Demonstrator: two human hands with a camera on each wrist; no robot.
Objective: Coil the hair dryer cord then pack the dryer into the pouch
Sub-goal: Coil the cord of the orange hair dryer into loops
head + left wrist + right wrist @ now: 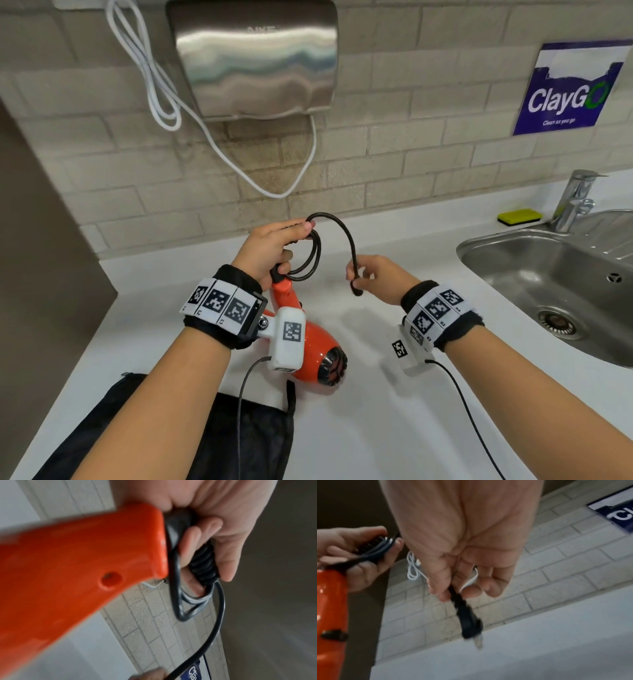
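An orange hair dryer (317,346) hangs nozzle-down over the white counter (394,428); its handle (77,563) fills the left wrist view. My left hand (274,248) grips the black cord's (342,229) coiled loops and the ribbed strain relief (204,563) at the handle end. From there the cord arches right to my right hand (371,274), which pinches it just above the plug (470,626). The plug dangles below those fingers, prongs down. A black pouch (178,431) lies flat on the counter under my left forearm.
A steel sink (555,284) with a tap (575,202) and a yellow sponge (519,216) is at the right. On the brick wall hang a metal hand dryer (255,58) with its white cable (154,82) and a blue sign (570,89).
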